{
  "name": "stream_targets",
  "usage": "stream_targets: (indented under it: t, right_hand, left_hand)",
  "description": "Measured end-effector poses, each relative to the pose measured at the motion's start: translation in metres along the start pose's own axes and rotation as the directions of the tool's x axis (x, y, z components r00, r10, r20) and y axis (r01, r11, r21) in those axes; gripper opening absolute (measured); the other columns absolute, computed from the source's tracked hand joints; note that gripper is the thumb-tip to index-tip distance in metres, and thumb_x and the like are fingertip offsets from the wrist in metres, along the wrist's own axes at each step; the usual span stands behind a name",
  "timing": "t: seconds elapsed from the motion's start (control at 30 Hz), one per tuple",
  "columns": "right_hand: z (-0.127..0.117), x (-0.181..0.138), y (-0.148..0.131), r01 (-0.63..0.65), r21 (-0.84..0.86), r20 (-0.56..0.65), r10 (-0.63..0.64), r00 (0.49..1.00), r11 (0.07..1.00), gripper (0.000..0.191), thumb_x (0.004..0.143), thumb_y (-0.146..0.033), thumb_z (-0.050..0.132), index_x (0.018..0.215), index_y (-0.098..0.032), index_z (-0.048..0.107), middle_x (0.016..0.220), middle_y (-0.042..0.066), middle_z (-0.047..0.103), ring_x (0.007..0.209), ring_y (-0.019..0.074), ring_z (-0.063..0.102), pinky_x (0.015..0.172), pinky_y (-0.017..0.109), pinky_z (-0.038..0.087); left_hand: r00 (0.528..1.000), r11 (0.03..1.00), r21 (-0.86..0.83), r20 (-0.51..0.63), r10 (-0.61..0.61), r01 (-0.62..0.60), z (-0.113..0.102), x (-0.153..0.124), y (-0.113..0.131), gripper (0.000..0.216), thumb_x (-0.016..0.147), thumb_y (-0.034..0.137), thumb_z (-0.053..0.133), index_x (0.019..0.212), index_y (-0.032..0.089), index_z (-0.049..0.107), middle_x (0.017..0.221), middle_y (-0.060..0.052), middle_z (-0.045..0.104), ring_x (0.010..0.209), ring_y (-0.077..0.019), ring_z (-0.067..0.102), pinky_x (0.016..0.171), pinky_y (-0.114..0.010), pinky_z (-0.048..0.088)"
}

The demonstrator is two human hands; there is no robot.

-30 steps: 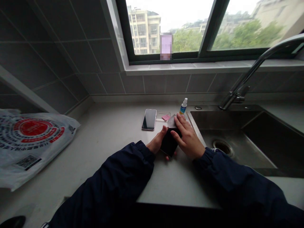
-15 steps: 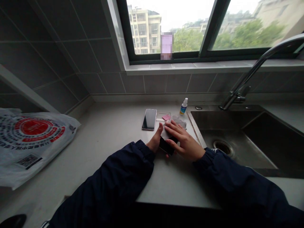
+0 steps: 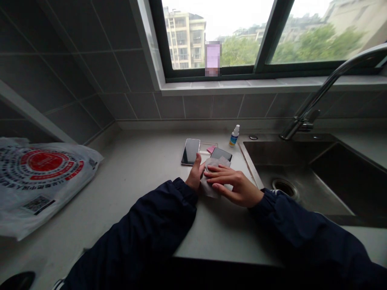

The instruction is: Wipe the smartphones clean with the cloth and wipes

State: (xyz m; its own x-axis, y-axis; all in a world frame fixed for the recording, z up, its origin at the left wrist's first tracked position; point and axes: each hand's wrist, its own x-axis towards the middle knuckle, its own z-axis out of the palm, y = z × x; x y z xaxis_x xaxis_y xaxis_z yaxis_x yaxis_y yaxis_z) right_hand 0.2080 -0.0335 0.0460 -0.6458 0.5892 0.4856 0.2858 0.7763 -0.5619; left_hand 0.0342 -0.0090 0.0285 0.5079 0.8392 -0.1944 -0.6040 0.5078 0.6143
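My left hand [image 3: 194, 176] is closed on the side of a dark phone [image 3: 223, 153], thumb pointing up. Only the phone's far end shows clearly, past a thin whitish cloth [image 3: 215, 163] laid over its face. My right hand [image 3: 236, 186] keeps the cloth pressed against the phone under long, nearly straight fingers. Left of the cloth, a second phone [image 3: 190, 152] lies screen up on the counter. Just behind are a clear phone case [image 3: 208, 147] and a small pink piece [image 3: 211, 149]. A small white spray bottle [image 3: 234, 136] with a blue and yellow label stands upright near the sink.
To the right is a steel sink [image 3: 294, 185] with a curved faucet [image 3: 317, 94]. A white plastic bag [image 3: 45, 181] with red print lies at the left of the pale counter [image 3: 136, 165]. A window [image 3: 217, 36] is above.
My right hand has drawn the cloth toward me over the phone. The phone's far end is now uncovered, while its near part, dark and visible before, is covered.
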Motion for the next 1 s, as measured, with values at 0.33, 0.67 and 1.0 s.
stream_targets:
  t: [0.33,0.67,1.0]
  right_hand:
    - [-0.002,-0.001,-0.002,0.017,0.028,-0.014,-0.017,1.0,0.999,0.024,0.097,-0.025,0.059,0.111,-0.027,0.078,0.119,0.005,0.077,0.127,0.0265,0.064,0.115,0.055,0.044]
    - [-0.002,-0.004,0.008,0.006,-0.158,-0.18,-0.035,0.983,0.987,0.03,0.1,-0.029,0.055,0.126,-0.026,0.071,0.137,0.008,0.067,0.138,0.0266,0.055,0.12,0.055,0.037]
    - [-0.001,-0.005,0.026,-0.302,-0.265,-0.363,0.195,0.911,0.916,0.053,0.105,-0.049,0.038,0.149,-0.021,0.052,0.162,0.011,0.039,0.155,0.0293,0.026,0.124,0.059,0.026]
  left_hand:
    - [0.999,1.0,0.018,-0.038,0.012,-0.011,0.003,-0.003,0.003,0.089,0.096,0.075,0.023,0.14,0.005,0.056,0.107,-0.02,0.075,0.107,-0.0319,0.071,0.102,-0.044,0.051]
    - [0.999,0.997,-0.082,0.052,-0.006,0.01,-0.004,-0.003,0.012,0.092,0.094,0.076,0.021,0.152,0.009,0.043,0.12,-0.024,0.069,0.096,-0.0346,0.073,0.077,-0.047,0.06]
    - [0.944,0.988,0.056,0.291,-0.157,0.147,-0.011,-0.005,0.018,0.091,0.091,0.08,0.014,0.159,0.022,0.027,0.109,-0.02,0.072,0.071,-0.0352,0.075,0.045,-0.039,0.057]
